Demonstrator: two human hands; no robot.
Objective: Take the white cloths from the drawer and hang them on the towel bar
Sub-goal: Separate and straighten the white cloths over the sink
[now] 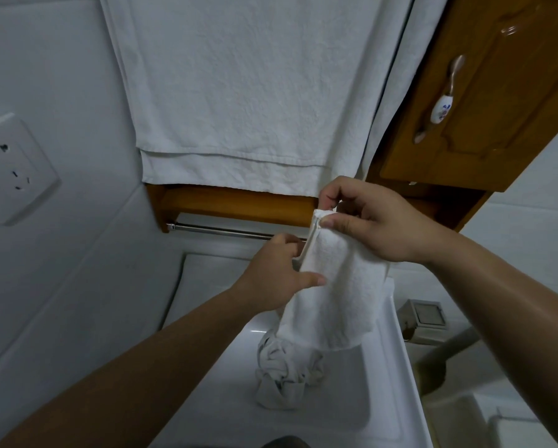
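A small white cloth hangs folded in front of me, just before the metal towel bar. My right hand pinches its top corner between thumb and forefinger. My left hand grips the cloth's left edge lower down, fingers curled behind it and thumb in front. Below, a crumpled white cloth lies bunched in a white drawer. A large white towel hangs above the bar.
A wooden cabinet door with a ceramic handle stands open at the upper right. A wall socket sits on the white tiles at left. A grey box and a pipe lie right of the drawer.
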